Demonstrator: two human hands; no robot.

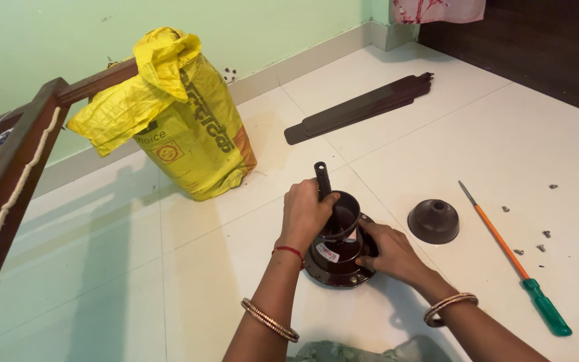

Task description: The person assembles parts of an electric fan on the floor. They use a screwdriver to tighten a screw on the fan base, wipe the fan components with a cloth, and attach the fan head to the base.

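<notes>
A white tiled floor (504, 141) is seen, bounded by a pale green wall (48, 40). Near the middle of the floor, a dark brown ceiling fan motor (338, 263) is stood on its round base, with a downrod (321, 177) rising from its top and a brown canopy cup (344, 214) seated over it. The rod and the cup rim are grasped by the left hand (305, 214), its fingers curled around them. The right side of the motor body is clasped by the right hand (387, 251).

Just to the right of the motor, a second brown cup cover (433, 220) is laid mouth down. Farther right, a screwdriver with an orange shaft and green handle (514, 261) is laid, with several small screws (544, 241) scattered beside it. Behind the motor, stacked brown fan blades (363, 107) are laid flat. To the left, a yellow woven sack (182, 121) is stood, near a wooden frame (15, 161).
</notes>
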